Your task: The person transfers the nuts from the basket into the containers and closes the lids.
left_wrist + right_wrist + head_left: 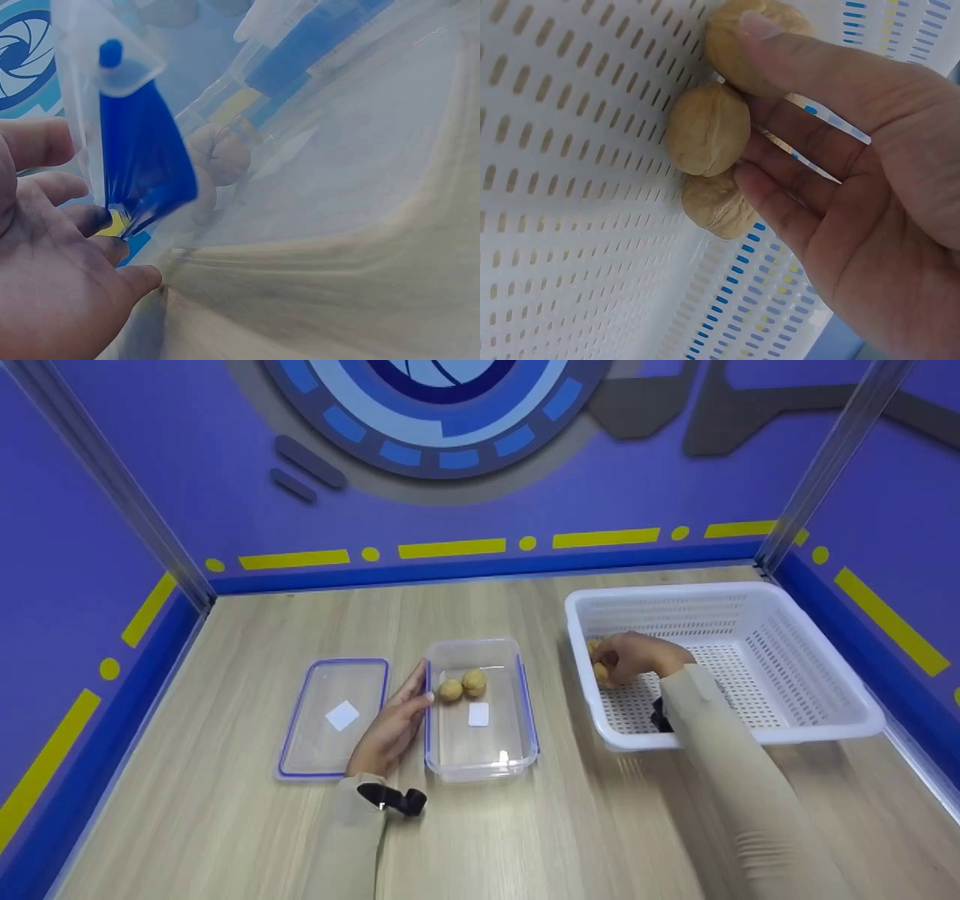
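On the worktop stood a white basket; left of it, a clear box; the left hand rested loosely extended fingers against the box's side; the right hand, inside the basket, curled its fingers round one walnut; another walnut touched the fingers; two boxed walnuts lay well apart.

The walnuts are covered in matt, creased, rough-looking shells. The box is made of clear, glossy plastic, with bright reflections caught near its front end, and the lid is formed of similar smooth, see-through plastic. The basket is moulded in smooth, slotted plastic. The surface is finished in smooth wood grain with a soft sheen. The sleeves are made of matt cloth.
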A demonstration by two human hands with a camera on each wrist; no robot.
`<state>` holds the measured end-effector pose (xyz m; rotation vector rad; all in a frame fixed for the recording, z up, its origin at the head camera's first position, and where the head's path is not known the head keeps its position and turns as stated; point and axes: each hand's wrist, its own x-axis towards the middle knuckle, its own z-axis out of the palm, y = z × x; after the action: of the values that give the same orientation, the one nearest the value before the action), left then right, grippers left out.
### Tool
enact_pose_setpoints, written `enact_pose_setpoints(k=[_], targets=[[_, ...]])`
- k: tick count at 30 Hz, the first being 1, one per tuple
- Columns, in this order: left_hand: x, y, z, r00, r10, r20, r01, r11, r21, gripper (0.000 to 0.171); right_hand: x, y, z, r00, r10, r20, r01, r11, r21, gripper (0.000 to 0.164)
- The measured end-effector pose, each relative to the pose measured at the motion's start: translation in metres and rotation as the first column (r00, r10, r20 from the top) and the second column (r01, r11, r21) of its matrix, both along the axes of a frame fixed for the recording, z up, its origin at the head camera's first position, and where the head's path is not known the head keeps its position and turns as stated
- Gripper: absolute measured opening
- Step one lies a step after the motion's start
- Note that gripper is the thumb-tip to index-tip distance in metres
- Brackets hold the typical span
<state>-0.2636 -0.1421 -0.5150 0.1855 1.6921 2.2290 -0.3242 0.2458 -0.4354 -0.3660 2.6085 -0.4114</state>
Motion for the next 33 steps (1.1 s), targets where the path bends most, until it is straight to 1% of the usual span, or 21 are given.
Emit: enact_pose_setpoints(k=[4, 6, 9, 14, 20, 27, 33], targets=[[0.001, 0.001, 0.001, 1.0, 0.005, 0.008, -0.005, 1.0, -0.003, 0.071, 0.0, 0.001, 0.002, 1.0, 0.017, 0.0, -0.017, 1.0, -0.013, 0.037], [0.001, 0.001, 0.001, 1.0, 0.005, 0.01, -0.005, 1.0, -0.009, 0.071, 0.0, 0.001, 0.002, 0.999, 0.037, -0.004, -0.037, 0.999, -0.033, 0.036], [0.001, 0.001, 0.001, 1.0, 0.01, 0.016, -0.009, 1.0, -0.017, 0.072, 0.0, 0.003, 0.003, 0.999, 0.046, -0.011, -0.047, 0.997, -0.057, 0.036], [-0.001, 0.0, 0.0, 1.0, 0.017, 0.021, -0.017, 1.0, -0.016, 0.072, 0.0, 0.008, 0.006, 1.0, 0.027, 0.003, -0.026, 0.993, -0.114, 0.039], [-0.001, 0.0, 0.001, 1.0, 0.006, 0.012, -0.006, 1.0, -0.009, 0.072, -0.001, 0.013, 0.008, 0.999, -0.002, 0.046, 0.011, 0.98, -0.197, 0.04], [0.0, 0.0, 0.002, 1.0, -0.006, 0.007, 0.006, 1.0, 0.018, 0.07, -0.001, 0.021, 0.01, 1.0, 0.013, -0.016, -0.015, 0.982, -0.186, 0.044], [0.0, 0.001, 0.002, 1.0, 0.007, 0.019, -0.008, 1.0, 0.02, 0.07, 0.0, 0.026, 0.012, 1.0, -0.019, 0.0, 0.019, 0.977, -0.212, 0.045]])
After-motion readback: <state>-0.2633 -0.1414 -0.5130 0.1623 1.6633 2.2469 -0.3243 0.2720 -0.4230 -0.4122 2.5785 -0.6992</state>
